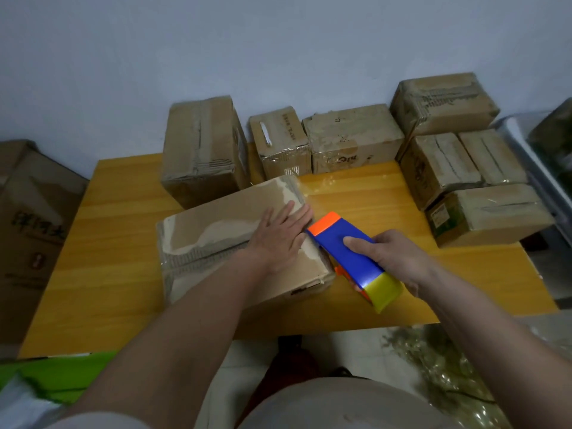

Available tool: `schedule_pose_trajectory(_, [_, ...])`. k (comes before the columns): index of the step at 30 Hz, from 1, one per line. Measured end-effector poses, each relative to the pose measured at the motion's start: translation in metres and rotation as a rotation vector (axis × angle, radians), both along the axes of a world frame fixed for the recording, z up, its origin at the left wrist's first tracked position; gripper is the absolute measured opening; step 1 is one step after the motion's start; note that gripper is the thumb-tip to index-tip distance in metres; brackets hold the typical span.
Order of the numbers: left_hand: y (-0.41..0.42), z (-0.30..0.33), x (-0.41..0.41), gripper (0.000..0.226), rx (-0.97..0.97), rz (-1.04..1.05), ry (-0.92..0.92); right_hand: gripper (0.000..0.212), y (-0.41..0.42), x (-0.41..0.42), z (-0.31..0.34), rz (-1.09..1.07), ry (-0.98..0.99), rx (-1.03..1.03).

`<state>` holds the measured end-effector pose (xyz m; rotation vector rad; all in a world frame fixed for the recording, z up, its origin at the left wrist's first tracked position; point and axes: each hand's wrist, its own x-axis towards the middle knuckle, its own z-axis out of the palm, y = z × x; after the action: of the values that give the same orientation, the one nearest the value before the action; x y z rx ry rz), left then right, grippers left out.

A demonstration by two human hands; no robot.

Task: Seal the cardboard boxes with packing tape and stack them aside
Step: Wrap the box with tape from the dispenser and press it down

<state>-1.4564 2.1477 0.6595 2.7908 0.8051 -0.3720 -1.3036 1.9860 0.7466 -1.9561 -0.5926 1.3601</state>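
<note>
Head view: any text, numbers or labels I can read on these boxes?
"4": handwritten on the middle back box.
Large dark characters on the left floor box: too blurred to read.
Print on the small back box and the label on the right front box: too small to read.

Count: 8 cardboard boxes on the desk [123,230]: 1 box in front [223,239], 3 along the back wall, 4 stacked at right. 1 more big box [31,230] off the desk at left. 1 tape dispenser [353,258]. 2 hands: left hand [278,236], right hand [390,255].
</note>
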Motion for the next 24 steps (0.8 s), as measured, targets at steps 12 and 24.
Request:
schedule_pose_trajectory(12, [-0.014,0.001,-0.002,0.053,0.049,0.246,0.077,0.044,-0.039,0.002,-0.012,0.090,-0.041,-0.009])
schedule_pose_trajectory(24, [-0.027,0.012,-0.014,0.083,-0.119,0.011,0.125,0.049,-0.031,0.002,-0.026,0.086,0.101,-0.029])
